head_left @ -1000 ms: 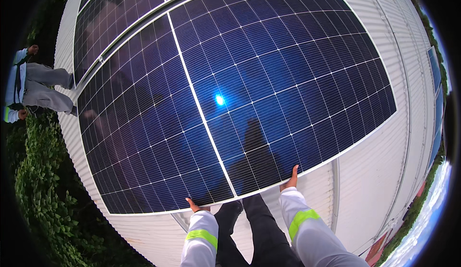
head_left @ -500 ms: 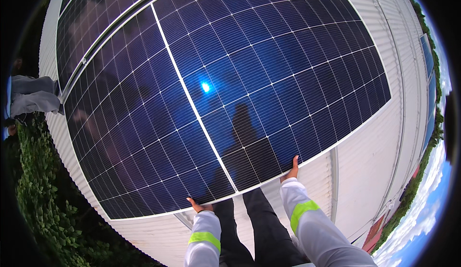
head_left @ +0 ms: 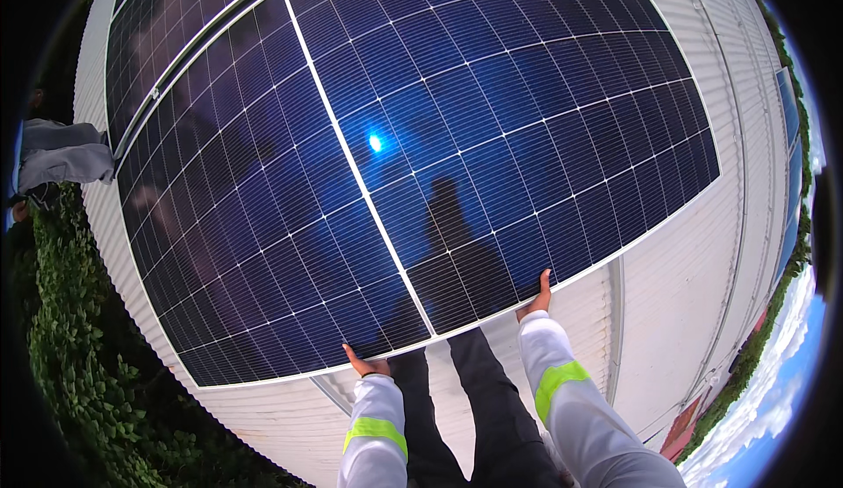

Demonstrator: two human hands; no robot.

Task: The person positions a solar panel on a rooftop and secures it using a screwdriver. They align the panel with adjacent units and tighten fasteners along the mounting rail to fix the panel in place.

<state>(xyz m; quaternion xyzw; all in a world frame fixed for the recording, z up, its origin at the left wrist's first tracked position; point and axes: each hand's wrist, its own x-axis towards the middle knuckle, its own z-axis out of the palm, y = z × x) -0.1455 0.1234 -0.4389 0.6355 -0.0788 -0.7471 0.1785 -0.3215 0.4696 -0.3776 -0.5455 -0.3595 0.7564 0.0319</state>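
Along the solar panel (head_left: pixel 421 168), half-closed hands (head_left: pixel 367 365) (head_left: pixel 536 299) grip its edge.

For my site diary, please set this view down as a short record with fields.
Left hand: holding the near edge of the solar panel, thumb on top
Right hand: same edge, farther right, thumb on top
Second panel: beyond the far edge, upper left
Surface: pale corrugated roof
Co-worker: grey-trousered legs, far left
Lower left: green foliage
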